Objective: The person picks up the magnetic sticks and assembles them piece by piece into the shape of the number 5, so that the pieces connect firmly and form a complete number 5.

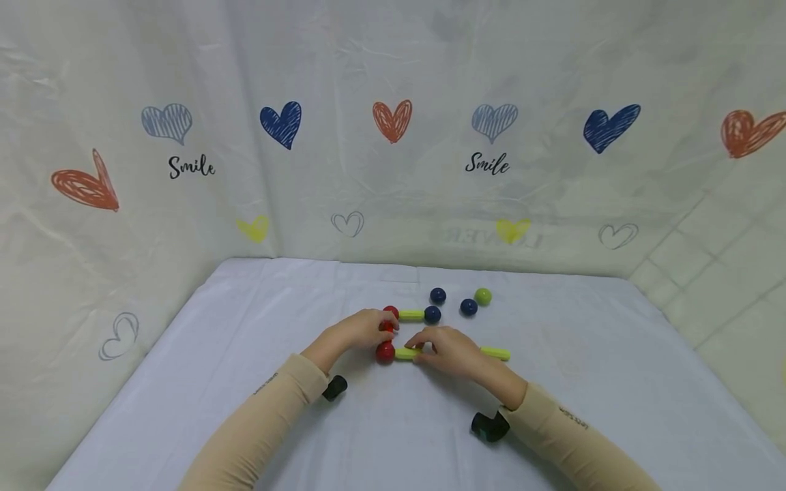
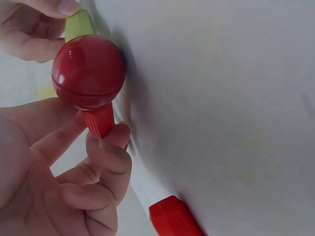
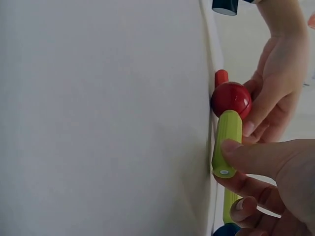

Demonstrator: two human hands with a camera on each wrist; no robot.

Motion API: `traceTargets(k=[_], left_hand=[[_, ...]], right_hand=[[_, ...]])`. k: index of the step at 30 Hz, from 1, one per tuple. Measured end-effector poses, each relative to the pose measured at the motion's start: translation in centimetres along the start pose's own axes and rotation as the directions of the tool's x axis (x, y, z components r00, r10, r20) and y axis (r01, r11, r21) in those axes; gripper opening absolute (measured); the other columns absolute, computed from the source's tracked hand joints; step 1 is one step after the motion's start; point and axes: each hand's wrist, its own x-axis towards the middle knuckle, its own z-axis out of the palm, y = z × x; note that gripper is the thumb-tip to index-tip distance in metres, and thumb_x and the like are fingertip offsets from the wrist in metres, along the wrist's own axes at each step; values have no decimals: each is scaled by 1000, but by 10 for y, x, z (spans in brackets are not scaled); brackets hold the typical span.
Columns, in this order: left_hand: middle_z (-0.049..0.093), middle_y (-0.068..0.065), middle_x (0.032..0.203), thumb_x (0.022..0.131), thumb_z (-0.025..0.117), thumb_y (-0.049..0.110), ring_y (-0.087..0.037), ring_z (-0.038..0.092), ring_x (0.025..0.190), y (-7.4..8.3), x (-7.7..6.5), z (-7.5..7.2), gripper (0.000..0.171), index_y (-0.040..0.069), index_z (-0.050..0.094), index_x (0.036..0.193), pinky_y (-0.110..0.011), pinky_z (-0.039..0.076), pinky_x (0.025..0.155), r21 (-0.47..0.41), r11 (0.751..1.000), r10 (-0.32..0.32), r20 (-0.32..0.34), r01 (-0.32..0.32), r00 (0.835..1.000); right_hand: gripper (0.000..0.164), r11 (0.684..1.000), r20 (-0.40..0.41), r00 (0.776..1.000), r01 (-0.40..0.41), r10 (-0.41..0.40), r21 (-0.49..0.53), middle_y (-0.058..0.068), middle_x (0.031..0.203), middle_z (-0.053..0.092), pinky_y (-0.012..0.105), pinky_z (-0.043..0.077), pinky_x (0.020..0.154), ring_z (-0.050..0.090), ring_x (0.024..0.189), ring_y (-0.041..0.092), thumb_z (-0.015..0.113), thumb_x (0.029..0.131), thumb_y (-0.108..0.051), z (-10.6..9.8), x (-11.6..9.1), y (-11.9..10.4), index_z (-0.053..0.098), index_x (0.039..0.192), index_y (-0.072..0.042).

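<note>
Looks like you're joining green rod (image 3: 229, 126) to red ball (image 3: 231, 97): left hand (image 1: 364, 329) pinches the red rod (image 2: 99, 121), right hand (image 1: 452, 352) the green; next wants a straight push.

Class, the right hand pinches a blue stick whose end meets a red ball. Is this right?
No: the stick in the right hand is yellow-green, not blue, as the right wrist view shows. Its end does meet a red ball.
</note>
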Motion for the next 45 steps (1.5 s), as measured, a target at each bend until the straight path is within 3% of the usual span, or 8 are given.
traceTargets(k=[5,27,32,38,41,45], left_hand=[[67,-6,120,103,62,13,-21,58,106,-1,0,-1,19,12,69,120,-42,49,99,1,1000,14,3,-14,1000],[66,-9,124,103,62,17,-21,59,101,-1,-2,1,27,11,67,129,-39,52,95,-56,998,3,8,-2,1000],[66,-9,127,104,63,25,-21,58,103,1,-8,0,33,14,67,134,-43,50,97,-36,999,-3,4,3,1000],[64,-8,121,100,68,27,-21,58,101,5,-22,0,34,16,68,133,-44,52,93,22,1000,1,-31,-1,1000],[61,-8,126,99,70,26,-22,58,106,6,-28,2,34,16,69,131,-44,53,93,26,999,35,-66,-33,997],[61,-8,131,97,73,23,-24,57,116,7,-30,6,33,12,71,128,-44,49,100,31,990,137,-90,-134,987]], right_hand=[[21,1000,-11,1000,8,-8,-16,-2,107,75,38,54,88,68,103,20,79,90,-10,-2,2,0,79,111,-13],[22,999,-1,1000,-25,25,-41,-1,107,74,38,54,86,68,101,19,77,92,-10,-2,0,-3,78,114,-13],[24,999,-19,999,-43,42,-22,0,109,74,31,52,75,62,86,16,75,93,-12,-10,-7,3,76,117,-12],[27,998,-117,991,-69,68,-1,0,101,71,27,46,63,51,72,12,74,95,-15,-29,-15,19,74,122,-9],[31,995,-171,980,-101,100,3,-1,95,69,28,46,63,52,71,12,73,97,-17,-40,-17,30,72,126,-7],[37,984,-218,960,-176,178,31,1,88,67,32,46,64,55,72,15,71,98,-19,-55,-18,52,67,132,-3]])
